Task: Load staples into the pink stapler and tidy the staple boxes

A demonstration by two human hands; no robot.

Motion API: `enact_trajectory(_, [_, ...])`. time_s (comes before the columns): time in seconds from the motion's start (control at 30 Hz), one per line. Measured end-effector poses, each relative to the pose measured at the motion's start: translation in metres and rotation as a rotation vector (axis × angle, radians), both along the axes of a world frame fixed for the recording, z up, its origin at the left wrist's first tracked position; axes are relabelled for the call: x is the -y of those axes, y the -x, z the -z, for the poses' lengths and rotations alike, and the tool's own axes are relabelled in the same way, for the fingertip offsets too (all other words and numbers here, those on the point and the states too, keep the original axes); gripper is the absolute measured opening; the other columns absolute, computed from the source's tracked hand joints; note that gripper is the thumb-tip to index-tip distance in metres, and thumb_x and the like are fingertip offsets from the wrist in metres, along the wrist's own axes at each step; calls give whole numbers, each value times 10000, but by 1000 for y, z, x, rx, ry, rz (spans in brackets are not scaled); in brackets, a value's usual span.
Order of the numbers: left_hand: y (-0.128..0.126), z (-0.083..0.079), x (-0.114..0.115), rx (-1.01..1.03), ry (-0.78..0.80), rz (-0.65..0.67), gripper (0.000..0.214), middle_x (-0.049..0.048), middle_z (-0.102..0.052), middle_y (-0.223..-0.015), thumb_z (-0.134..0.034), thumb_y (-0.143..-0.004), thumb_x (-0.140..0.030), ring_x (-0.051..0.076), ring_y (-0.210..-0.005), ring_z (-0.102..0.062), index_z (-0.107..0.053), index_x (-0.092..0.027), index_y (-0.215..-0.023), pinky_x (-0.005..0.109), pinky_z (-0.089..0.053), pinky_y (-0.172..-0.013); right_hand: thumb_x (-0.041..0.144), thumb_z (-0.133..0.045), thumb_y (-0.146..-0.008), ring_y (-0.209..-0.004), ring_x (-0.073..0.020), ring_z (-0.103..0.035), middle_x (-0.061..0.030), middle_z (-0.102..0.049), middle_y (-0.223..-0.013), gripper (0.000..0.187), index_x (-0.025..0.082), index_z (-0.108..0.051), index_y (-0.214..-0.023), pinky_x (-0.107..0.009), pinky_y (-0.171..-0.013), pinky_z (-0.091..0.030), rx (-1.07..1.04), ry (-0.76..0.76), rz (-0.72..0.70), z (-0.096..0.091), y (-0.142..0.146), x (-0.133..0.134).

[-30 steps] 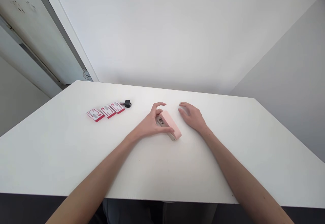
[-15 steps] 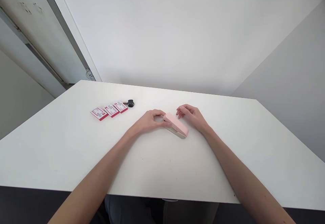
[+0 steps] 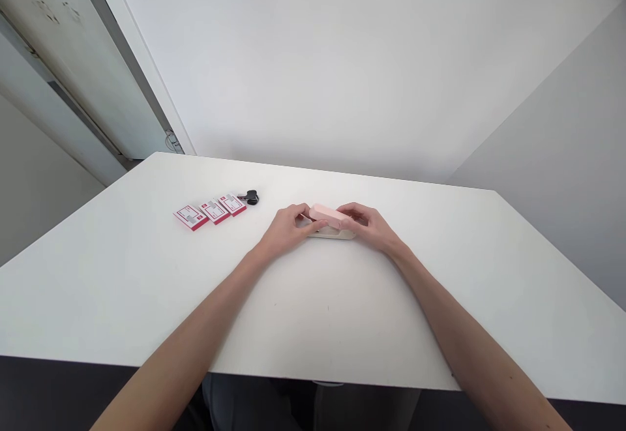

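Observation:
A pink stapler [image 3: 327, 217] lies crosswise on the white table [image 3: 313, 300], held at both ends. My left hand [image 3: 286, 227] grips its left end with curled fingers. My right hand [image 3: 368, 224] closes on its right end, thumb and fingers around it. The stapler's underside is pale and partly hidden by my fingers.
Three red and white staple boxes [image 3: 210, 211] lie in a row at the far left of the table, with a small black staple remover [image 3: 250, 197] just beyond them. A white wall and a door frame stand behind the table.
The stapler has turned from a diagonal lie to crosswise. My right hand has moved in and closed on its right end; my left hand keeps its hold on the left end.

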State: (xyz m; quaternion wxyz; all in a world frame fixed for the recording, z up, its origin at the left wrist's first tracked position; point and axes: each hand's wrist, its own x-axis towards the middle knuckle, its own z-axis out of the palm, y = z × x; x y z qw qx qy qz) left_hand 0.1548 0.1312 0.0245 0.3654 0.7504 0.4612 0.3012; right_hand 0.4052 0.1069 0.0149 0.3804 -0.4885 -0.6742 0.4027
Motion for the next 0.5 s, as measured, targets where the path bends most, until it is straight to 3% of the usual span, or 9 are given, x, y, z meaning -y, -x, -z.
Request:
enact_trajectory(0.2, [1, 6, -3, -38, -76, -33, 419, 25, -691, -960, -737, -853, -636, 226, -909, -612, -638, -230, -830, 337, -450, -762, 621, -778, -848, -880, -238, -641, -30, -739, -1021, 430, 268, -750, -1093, -350, -712, -489, 69, 28, 5, 3, 14, 2])
enact_trajectory(0.5, [1, 11, -7, -62, -173, 47, 227, 21, -718, -959, -733, -889, -470, 241, -962, -627, -703, -248, -925, 367, -490, -821, 621, -683, -922, -926, -240, -635, -39, -724, -1068, 416, 260, -711, -1126, -356, -761, -491, 57, 49, 8, 3, 13, 0])
